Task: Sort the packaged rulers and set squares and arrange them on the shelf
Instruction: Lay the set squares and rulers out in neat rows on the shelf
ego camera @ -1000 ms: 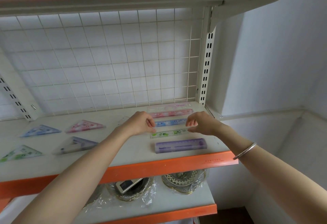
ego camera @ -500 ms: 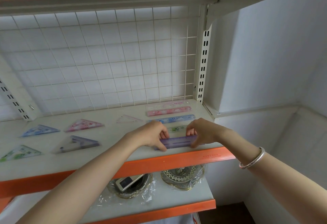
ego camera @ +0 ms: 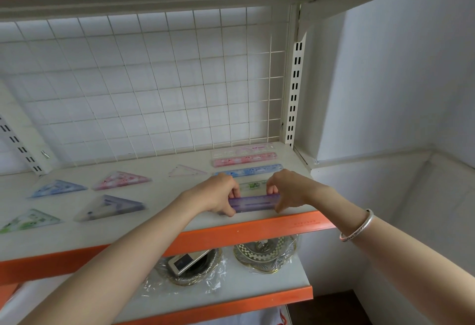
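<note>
Hands, left hand (ego camera: 217,195) and right hand (ego camera: 289,189), pinch purple ruler (ego camera: 254,202) ends, lengthwise along shelf (ego camera: 257,231) edge.

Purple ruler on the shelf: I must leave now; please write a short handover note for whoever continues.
Left hand pinches the purple ruler at its left end; right hand pinches its right end. It is at the front right of the shelf.
Done: behind it, in one column, green ruler, blue ruler, pink ruler, pale pack at the back.
To the left: blue set square, pink set square, purple set square, green set square, clear set square.
Left: line the purple ruler up with the column, release it.
</note>
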`<move>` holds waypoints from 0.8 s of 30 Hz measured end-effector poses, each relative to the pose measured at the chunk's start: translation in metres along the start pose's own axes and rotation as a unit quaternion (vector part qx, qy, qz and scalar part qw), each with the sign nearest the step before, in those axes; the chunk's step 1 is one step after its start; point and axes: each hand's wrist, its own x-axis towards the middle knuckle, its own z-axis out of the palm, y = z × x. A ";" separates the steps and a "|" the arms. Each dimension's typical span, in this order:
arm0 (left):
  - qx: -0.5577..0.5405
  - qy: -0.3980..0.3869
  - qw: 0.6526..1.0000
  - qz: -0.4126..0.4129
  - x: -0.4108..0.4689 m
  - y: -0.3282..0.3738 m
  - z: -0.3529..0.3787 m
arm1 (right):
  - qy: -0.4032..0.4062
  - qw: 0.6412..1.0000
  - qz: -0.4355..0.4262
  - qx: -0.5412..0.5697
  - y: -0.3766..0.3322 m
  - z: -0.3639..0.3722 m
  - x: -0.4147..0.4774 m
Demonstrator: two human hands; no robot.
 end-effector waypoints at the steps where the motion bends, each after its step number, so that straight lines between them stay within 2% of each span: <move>1: -0.002 0.001 1.000 -0.001 -0.001 -0.002 -0.001 | -0.001 1.000 -0.001 0.003 -0.002 0.000 0.002; 17: -0.042 0.000 0.999 0.002 -0.012 -0.023 -0.002 | -0.017 0.999 -0.006 0.028 -0.010 0.000 0.012; 24: -0.066 -0.020 0.997 -0.026 -0.022 -0.040 -0.013 | -0.023 0.999 -0.004 0.037 -0.003 -0.001 0.007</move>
